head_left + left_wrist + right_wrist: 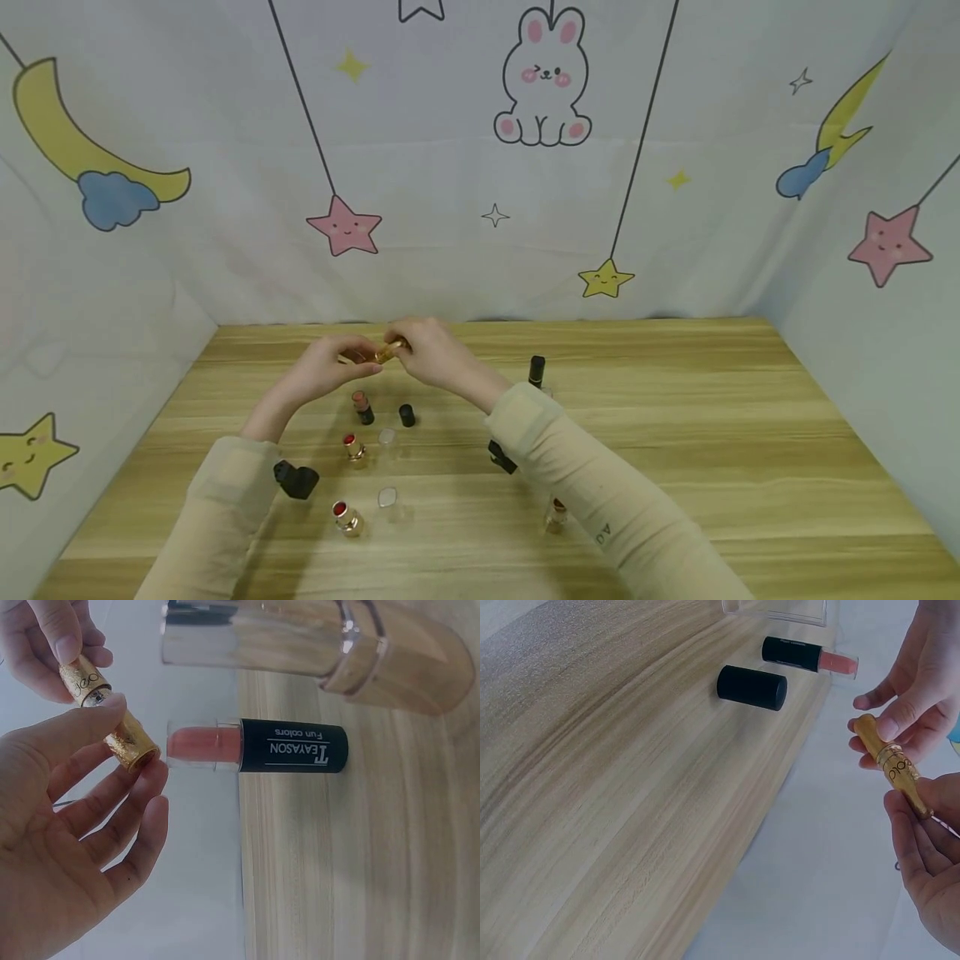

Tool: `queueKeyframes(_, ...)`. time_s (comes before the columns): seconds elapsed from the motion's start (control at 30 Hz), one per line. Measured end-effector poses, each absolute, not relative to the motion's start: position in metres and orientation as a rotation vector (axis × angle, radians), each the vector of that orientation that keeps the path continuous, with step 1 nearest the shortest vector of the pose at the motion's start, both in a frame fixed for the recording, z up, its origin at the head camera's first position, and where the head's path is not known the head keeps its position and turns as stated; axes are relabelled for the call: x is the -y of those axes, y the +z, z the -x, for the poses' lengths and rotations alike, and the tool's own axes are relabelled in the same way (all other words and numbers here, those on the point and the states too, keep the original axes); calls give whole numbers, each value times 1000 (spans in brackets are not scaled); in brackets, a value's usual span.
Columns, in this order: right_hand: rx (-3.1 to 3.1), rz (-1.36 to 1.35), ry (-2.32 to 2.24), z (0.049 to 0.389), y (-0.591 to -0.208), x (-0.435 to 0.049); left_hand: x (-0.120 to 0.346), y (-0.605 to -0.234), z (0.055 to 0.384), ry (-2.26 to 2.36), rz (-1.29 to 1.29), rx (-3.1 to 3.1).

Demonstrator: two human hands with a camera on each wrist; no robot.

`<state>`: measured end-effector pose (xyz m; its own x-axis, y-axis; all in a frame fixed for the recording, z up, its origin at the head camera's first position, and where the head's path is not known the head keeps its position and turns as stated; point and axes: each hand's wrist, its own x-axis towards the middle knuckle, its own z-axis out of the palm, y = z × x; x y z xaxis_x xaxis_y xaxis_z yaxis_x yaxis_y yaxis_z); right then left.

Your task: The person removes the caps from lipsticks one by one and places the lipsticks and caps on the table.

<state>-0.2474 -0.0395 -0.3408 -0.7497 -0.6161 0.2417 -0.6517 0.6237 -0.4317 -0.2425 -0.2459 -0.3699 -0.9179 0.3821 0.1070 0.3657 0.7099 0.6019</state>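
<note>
A gold lipstick tube [387, 352] is raised above the back of the table, spanning both hands. My left hand [324, 367] pinches one end between thumb and fingertips. The right hand [435, 350] grips the other end. In the left wrist view the gold tube [133, 742] has a silvery band showing between its two parts, and dark letters near the right hand's fingers. Behind it stands an uncapped pink lipstick [202, 745] with a black base and a clear sleeve. A black cap [751, 688] stands near that lipstick in the right wrist view.
Two red lipsticks with gold bases, one farther back [354, 450] and one nearer [348, 518], stand on the wooden table [712, 433] beside clear caps [387, 498]. Another red lipstick [556, 517] is close to the right sleeve. A black tube [536, 372] stands right of the right wrist.
</note>
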Motion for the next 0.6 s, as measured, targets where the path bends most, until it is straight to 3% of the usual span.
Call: queueKeyframes(0.6, 2725, -1077, 792, 246, -338, 33, 248, -371, 240, 1010, -624, -2869)
